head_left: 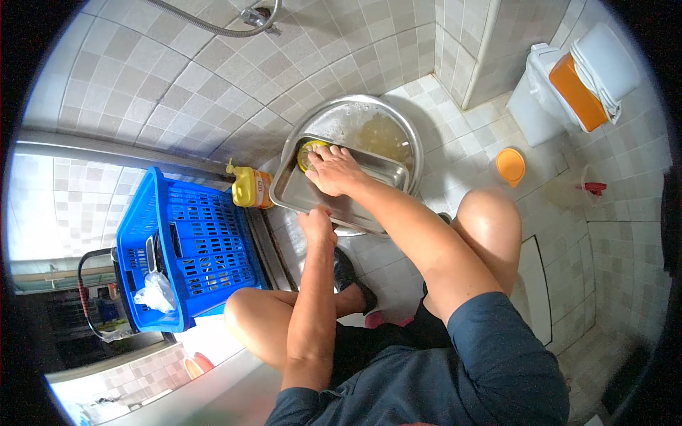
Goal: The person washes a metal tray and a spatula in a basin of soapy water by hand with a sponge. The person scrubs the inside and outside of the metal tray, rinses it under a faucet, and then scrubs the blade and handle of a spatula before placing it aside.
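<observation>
A rectangular stainless steel tray rests tilted across a large round metal basin, which holds some cloudy yellowish water. My left hand grips the tray's near rim. Inside the tray, at its far left corner, lies a round yellow-rimmed scrubbing pad or sponge. My right hand rests on it and on the tray floor with its fingers spread; whether the fingers grip the pad is not clear. Just left of the tray stands a yellow detergent bottle with a pump top.
A blue plastic basket with assorted items stands at the left. An orange scoop or lid lies on the tiled floor at the right, near a transparent container with a red handle. A white bin stands behind. A shower hose hangs above.
</observation>
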